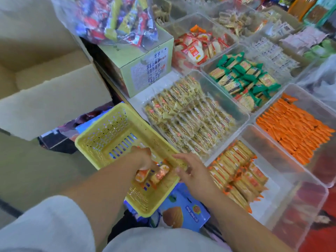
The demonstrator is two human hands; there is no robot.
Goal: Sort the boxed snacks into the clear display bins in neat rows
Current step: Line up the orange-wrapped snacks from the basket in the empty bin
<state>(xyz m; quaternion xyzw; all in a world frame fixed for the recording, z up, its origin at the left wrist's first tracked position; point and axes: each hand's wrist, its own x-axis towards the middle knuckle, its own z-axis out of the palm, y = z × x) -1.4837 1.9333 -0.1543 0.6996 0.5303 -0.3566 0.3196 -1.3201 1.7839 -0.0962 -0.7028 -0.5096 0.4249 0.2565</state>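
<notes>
While the left hand (143,159) reaches into the yellow basket (100,122), its grip closed round a few orange snack packets (160,174) at the near corner, right hand (192,171) resting on the basket rim, grip loose, fingers nearly straight, clear bin (300,180) of rowed packets just beside

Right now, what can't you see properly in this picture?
Head view:
How many snack packets the left hand grips: the hand covers them.
Label on the green box: too blurred to read.
The blue box: partly under the yellow basket.
The candy bag: cut off by the top edge.
</notes>
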